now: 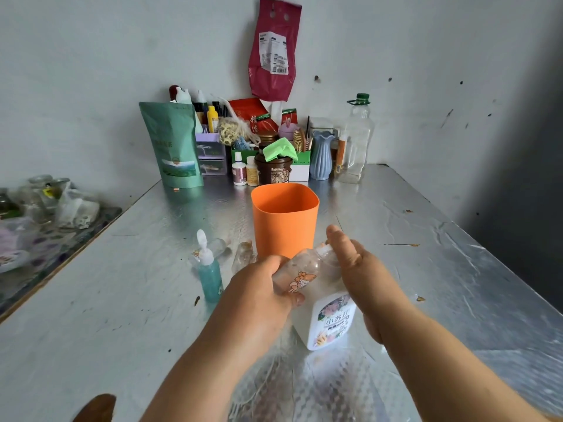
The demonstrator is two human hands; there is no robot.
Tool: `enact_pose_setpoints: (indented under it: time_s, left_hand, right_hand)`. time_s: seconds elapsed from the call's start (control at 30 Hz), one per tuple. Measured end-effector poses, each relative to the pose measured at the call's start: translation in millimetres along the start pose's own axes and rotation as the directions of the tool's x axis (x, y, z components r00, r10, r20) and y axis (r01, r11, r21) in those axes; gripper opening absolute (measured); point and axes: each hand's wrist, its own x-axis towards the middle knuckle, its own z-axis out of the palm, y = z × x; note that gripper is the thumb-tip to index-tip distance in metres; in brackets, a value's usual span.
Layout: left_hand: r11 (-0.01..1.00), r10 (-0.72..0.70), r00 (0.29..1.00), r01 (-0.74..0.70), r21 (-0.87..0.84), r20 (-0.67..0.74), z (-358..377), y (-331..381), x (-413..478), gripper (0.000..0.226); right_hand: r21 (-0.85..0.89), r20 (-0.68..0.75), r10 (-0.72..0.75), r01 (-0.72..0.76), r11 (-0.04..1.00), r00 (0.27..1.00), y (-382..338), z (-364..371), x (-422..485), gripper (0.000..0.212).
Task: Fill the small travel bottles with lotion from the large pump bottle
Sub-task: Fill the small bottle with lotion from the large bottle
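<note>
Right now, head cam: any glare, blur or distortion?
Head view: glare on the foil table near the pump bottle, washing its label; wide-angle bend at the table edges; jars far left soft; travel bottle in the left hand fairly sharp.

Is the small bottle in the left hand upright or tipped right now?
Tipped: the small bottle slants, neck toward the right hand atop the large pump bottle.

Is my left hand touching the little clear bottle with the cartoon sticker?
Touching: the head view shows the left hand with fingers and thumb wrapped round the clear bottle.
</note>
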Motion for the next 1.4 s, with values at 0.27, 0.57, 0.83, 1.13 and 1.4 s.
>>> enact_pose_setpoints:
  time_s: [0.27, 0.57, 0.83, 1.13, 1.4]
  left_hand:
    - [1.000, 0.005, 1.000, -0.004, 0.012, -0.012, -3, 3, -3, 0.018]
    - [0.999, 0.011, 1.000, -0.011, -0.037, -0.002, -1, 3, -1, 0.022]
    - [0.998, 0.015, 1.000, -0.015, -0.062, 0.012, 2, -2, -1, 0.022]
    - [1.000, 0.006, 1.000, -0.006, -0.017, -0.003, 1, 2, -3, 0.021]
    - [1.000, 0.004, 1.000, -0.005, -0.016, -0.013, -1, 6, -5, 0.019]
  right_hand:
    - [-0.038, 0.026, 0.064, -0.063, 0.997, 0.998, -15, -6, -5, 0.054]
    - [-0.012, 0.030, 0.083, -0.082, 0.997, 0.996, -15, -4, -5, 0.061]
    - [-0.018, -0.002, 0.032, -0.032, 0.999, 0.999, -4, -4, -4, 0.060]
    - [-0.021, 0.012, 0.062, -0.062, 0.998, 0.998, -6, -3, -2, 0.068]
    - [-0.005, 0.055, 0.088, -0.088, 0.996, 0.995, -16, -4, -7, 0.064]
